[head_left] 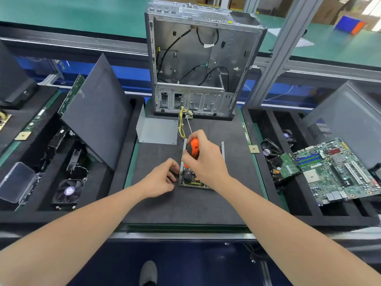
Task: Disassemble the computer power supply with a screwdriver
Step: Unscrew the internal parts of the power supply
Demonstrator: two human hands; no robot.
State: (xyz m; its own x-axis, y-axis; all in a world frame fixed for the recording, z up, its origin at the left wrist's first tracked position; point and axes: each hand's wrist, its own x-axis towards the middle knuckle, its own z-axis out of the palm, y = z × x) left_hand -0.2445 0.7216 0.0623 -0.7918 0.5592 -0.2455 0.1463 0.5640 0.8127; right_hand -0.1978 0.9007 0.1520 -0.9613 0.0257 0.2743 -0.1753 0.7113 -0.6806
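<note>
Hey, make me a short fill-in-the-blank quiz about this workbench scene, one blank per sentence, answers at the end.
The right hand grips a screwdriver whose handle is ____.
The left hand sits at the ____ side of the power supply.
The green motherboard lies to the person's ____.
The wires leaving the power supply are mostly ____.
Missing words: orange; left; right; yellow.

Computer case [198,58]: bare grey sheet metal, dull sheen. Power supply cover [158,131]: pale grey metal, smooth, matt. Screwdriver [194,144]: handle of glossy orange and black plastic. Work mat [185,203]: dark grey, matt, finely textured. Side panel [99,112]: dark matt finish, partly perforated. Storage box [16,182]: clear glossy plastic.
</note>
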